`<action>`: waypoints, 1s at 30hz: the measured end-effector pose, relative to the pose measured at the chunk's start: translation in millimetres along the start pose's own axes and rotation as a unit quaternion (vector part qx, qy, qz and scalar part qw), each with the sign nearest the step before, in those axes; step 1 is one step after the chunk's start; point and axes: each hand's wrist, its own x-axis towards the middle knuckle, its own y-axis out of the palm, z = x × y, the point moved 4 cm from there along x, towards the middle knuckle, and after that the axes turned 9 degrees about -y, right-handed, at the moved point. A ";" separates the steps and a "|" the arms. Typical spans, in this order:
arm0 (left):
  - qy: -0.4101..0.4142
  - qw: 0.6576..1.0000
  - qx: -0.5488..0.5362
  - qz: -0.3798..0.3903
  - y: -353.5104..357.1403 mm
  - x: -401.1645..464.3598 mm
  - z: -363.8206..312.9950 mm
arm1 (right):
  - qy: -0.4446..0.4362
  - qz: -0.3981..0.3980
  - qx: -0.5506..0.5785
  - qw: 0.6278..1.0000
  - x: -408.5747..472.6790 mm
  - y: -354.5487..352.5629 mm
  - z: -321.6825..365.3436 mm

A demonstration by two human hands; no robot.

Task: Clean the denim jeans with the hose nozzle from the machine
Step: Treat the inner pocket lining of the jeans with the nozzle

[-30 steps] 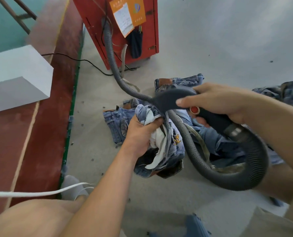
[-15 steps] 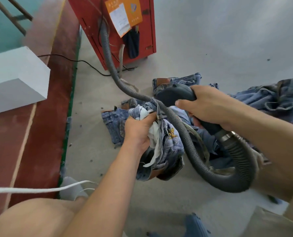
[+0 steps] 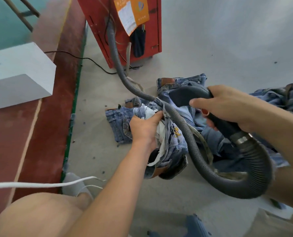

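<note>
Concrete floor (image 3: 210,40). Left hand (image 3: 143,130) grips bunched denim jeans (image 3: 174,142); right hand (image 3: 227,106) clasps hose nozzle (image 3: 188,95) just beyond. Risk: looped hose (image 3: 193,147), crossing beside the left grip, snags fabric.

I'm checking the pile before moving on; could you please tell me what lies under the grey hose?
Under the grey hose lie the bunched denim jeans gripped by the left hand, more denim and a frayed strap. The floor beneath is covered.
</note>
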 end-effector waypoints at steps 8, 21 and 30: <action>-0.065 0.998 -0.017 0.006 -0.2 2.2 9.5 | 0.017 0.041 -0.036 0.998 -4.4 21.2 0.0; -0.012 1.000 0.006 -0.010 6.2 -5.1 5.4 | 0.038 0.033 0.012 0.999 -6.7 16.3 -2.7; -0.032 0.997 0.065 -0.015 19.0 -20.6 8.6 | 0.007 -0.089 0.003 0.996 1.2 40.1 -22.9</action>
